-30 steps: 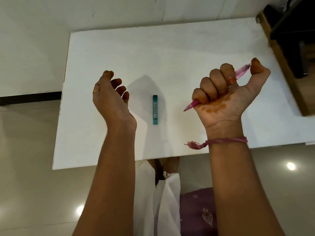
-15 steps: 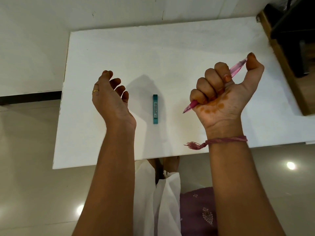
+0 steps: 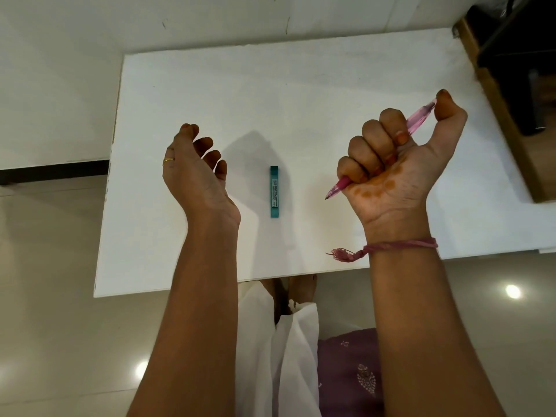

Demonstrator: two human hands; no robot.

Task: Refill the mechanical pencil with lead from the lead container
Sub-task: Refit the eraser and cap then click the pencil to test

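My right hand (image 3: 397, 164) is closed in a fist around a pink translucent mechanical pencil (image 3: 419, 118), held above the white table (image 3: 301, 100). The pencil's tip points down-left and my thumb presses on its top end. A slim teal lead container (image 3: 274, 191) lies flat on the table between my two hands, lengthwise toward me. My left hand (image 3: 195, 173) hovers to the left of the container with loosely curled fingers and holds nothing.
A dark wooden piece of furniture (image 3: 511, 85) stands past the table's right edge. The white wall (image 3: 60, 70) runs behind and left of the table. Below the near edge are the tiled floor (image 3: 60, 326) and my clothing.
My right hand has risen slightly and shifted a little left, tilting the pencil more steeply with the thumb over its top. The left hand and the lead container have stayed put.
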